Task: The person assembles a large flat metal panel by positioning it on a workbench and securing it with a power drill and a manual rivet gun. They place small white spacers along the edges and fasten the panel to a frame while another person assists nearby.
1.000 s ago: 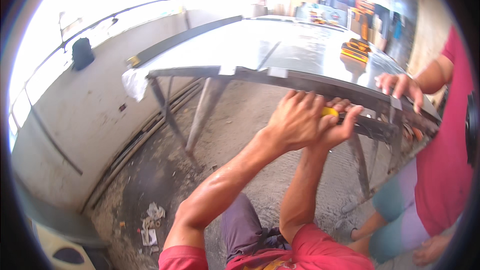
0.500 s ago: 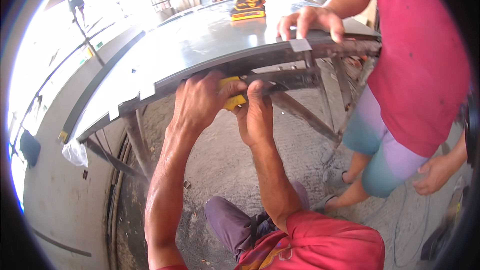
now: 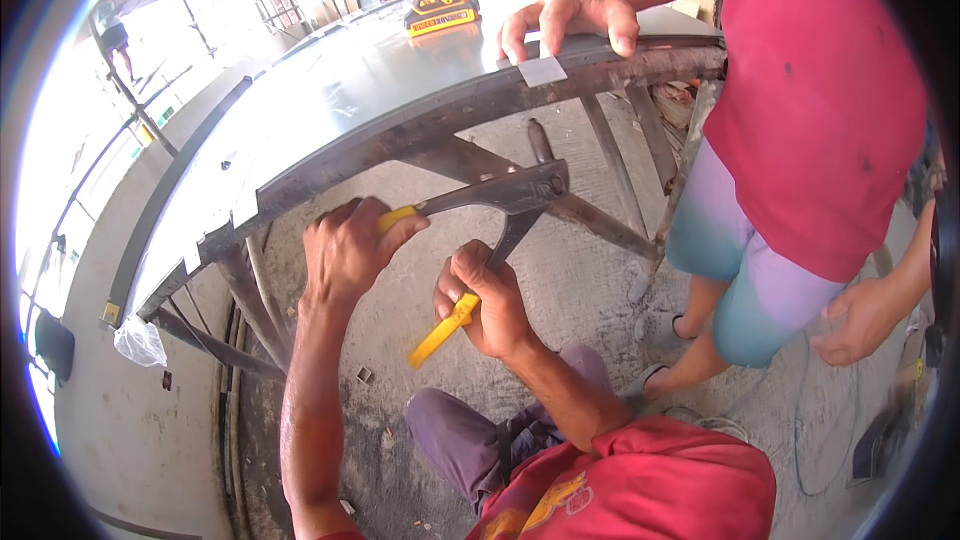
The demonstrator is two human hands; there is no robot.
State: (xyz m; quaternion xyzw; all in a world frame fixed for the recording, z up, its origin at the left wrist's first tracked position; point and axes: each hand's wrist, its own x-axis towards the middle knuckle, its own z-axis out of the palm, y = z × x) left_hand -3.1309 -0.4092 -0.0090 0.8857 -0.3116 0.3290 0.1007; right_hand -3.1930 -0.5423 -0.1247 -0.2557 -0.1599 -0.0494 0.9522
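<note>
A black hand riveter (image 3: 505, 195) with yellow grips is spread wide below the front edge of a shiny metal sheet (image 3: 330, 100). My left hand (image 3: 345, 250) is closed round its upper handle, only a bit of the yellow grip showing. Around the lower handle my right hand (image 3: 490, 295) is wrapped, with the yellow grip sticking out toward me. The tool's nose points up and away, apart from the sheet's edge. A co-worker's hand (image 3: 570, 20) presses on the sheet near a small light-coloured tab (image 3: 542, 71) at its edge.
A yellow-and-black cordless power tool (image 3: 440, 0) stands on the sheet. Dark metal framework (image 3: 460, 155) supports the sheet from beneath. The co-worker (image 3: 810, 110) stands close at my right. A plastic bag (image 3: 142, 340) hangs at the left corner; a cable (image 3: 800, 430) lies on the floor.
The riveter has come out from under the sheet's edge toward me. Its handles have swung apart, the right hand moving down and the left hand moving left. The view has shifted slightly.
</note>
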